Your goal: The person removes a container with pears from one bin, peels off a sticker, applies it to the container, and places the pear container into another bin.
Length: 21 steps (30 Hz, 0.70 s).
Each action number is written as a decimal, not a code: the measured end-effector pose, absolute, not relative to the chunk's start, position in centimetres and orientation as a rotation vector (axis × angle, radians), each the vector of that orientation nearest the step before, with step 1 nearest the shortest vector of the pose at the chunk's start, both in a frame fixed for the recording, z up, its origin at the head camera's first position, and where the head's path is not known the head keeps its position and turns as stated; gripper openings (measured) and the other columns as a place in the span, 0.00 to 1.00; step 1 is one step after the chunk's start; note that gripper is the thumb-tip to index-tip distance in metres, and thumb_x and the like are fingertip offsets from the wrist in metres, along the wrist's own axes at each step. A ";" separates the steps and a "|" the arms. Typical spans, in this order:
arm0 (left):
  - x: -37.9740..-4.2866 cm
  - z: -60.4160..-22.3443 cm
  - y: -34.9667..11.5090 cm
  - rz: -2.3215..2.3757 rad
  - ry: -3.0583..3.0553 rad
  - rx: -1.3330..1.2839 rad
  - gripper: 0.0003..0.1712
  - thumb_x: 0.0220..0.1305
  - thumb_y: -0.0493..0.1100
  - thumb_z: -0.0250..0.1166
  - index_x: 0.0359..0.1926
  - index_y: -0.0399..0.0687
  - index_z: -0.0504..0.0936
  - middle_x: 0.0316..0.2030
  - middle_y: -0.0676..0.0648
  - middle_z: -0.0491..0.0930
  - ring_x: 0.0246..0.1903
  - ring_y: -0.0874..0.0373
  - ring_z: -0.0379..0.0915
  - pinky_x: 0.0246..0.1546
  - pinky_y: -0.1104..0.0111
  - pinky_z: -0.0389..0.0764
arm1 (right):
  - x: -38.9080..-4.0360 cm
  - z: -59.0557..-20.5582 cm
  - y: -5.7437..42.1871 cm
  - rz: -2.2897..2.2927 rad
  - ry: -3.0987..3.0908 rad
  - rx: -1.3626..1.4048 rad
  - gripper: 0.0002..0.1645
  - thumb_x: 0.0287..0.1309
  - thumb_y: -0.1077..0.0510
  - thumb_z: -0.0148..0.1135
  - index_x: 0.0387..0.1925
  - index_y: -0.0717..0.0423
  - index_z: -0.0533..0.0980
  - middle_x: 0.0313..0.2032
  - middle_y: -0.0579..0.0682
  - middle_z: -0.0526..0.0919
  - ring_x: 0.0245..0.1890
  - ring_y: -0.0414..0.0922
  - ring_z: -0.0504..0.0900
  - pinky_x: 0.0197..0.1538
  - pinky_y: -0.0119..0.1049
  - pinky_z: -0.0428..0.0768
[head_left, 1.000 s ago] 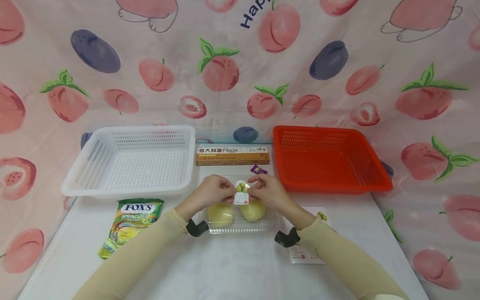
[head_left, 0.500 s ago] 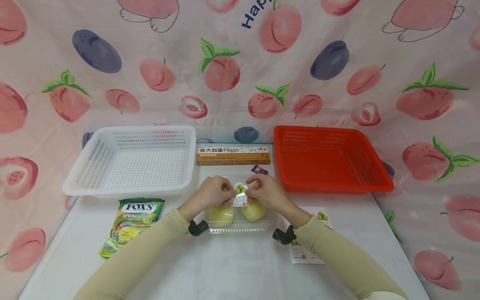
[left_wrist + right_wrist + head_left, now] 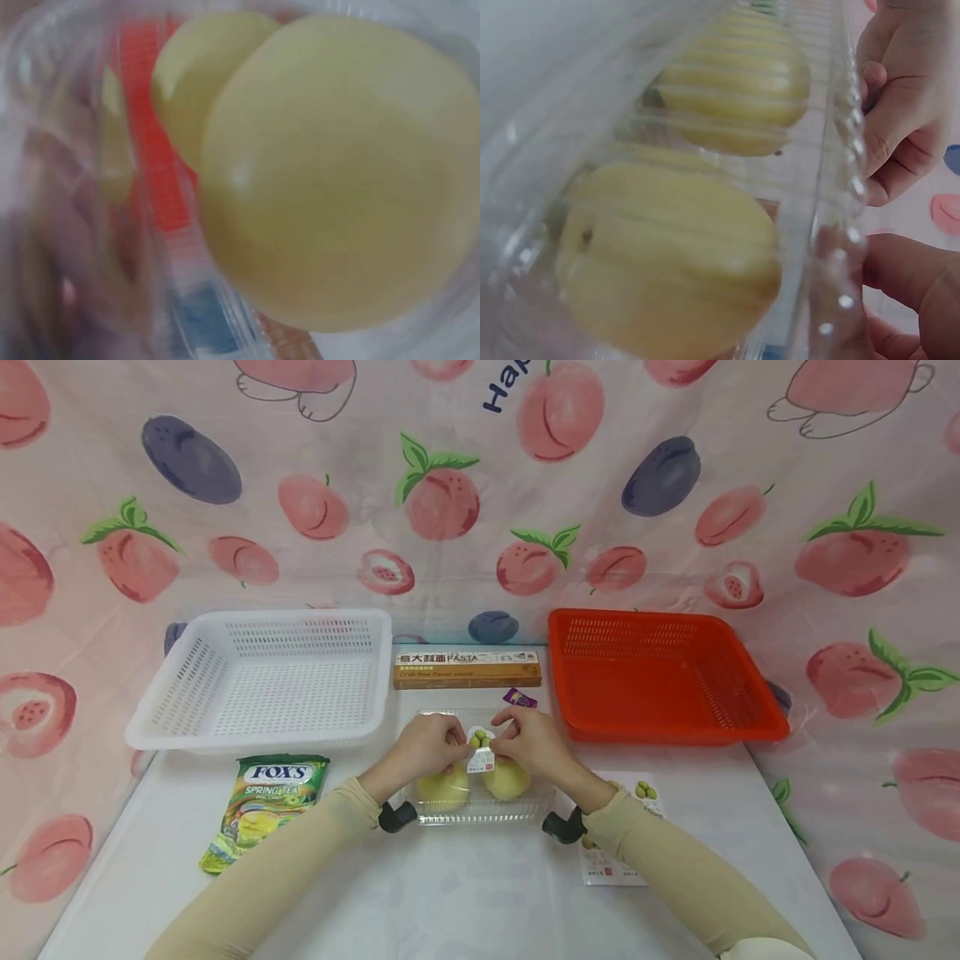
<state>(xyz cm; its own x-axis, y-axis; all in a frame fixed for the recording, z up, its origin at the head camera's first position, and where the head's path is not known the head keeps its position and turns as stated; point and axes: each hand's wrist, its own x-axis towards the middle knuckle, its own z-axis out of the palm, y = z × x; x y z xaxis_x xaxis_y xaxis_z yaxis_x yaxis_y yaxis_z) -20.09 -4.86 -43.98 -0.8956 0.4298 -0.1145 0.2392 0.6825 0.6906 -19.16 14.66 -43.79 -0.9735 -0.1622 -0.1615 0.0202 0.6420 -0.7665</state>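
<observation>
A white perforated plastic basket (image 3: 296, 697) and a red perforated plastic basket (image 3: 637, 693) stand apart at the back. Nearer, a clear ridged plastic box (image 3: 480, 818) sits below the left hand (image 3: 426, 746) and right hand (image 3: 536, 747), which are close together but not touching. Inside lie pale-yellow round fruits (image 3: 507, 781). Over the box, both hands pinch a small white fruit-printed label (image 3: 481, 762) by its edges.
</observation>
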 end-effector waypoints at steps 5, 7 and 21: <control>-20.0 -43.9 -4.8 1.011 2.628 0.507 0.10 0.59 0.45 0.71 0.29 0.45 0.79 0.17 0.52 0.76 0.14 0.61 0.74 0.17 0.71 0.71 | -19.2 -43.7 14.5 -1.206 2.665 -0.114 0.17 0.53 0.60 0.73 0.45 0.59 0.79 0.22 0.47 0.82 0.23 0.43 0.81 0.30 0.33 0.83; -20.0 -43.9 -4.8 1.005 2.629 0.497 0.10 0.59 0.45 0.71 0.31 0.45 0.79 0.17 0.52 0.76 0.14 0.60 0.74 0.17 0.71 0.71 | -19.3 -43.6 14.5 -1.194 2.669 -0.113 0.17 0.53 0.60 0.73 0.45 0.59 0.79 0.22 0.47 0.82 0.23 0.43 0.81 0.30 0.33 0.83; -20.2 -44.4 -4.8 1.010 2.654 0.519 0.15 0.58 0.45 0.73 0.41 0.45 0.78 0.17 0.53 0.76 0.15 0.60 0.74 0.20 0.69 0.73 | -19.2 -43.2 14.2 -1.111 2.677 -0.077 0.18 0.53 0.59 0.73 0.46 0.57 0.79 0.23 0.48 0.81 0.24 0.44 0.80 0.30 0.33 0.82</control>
<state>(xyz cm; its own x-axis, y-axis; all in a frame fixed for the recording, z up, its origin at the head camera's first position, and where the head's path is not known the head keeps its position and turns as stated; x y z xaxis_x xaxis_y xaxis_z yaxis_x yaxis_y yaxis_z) -20.16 -4.85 -44.43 -0.9041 0.4134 -0.1081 0.2369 0.6954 0.6785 -19.21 14.22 -43.21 -0.9695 -0.1401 -0.2011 0.0434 0.7094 -0.7035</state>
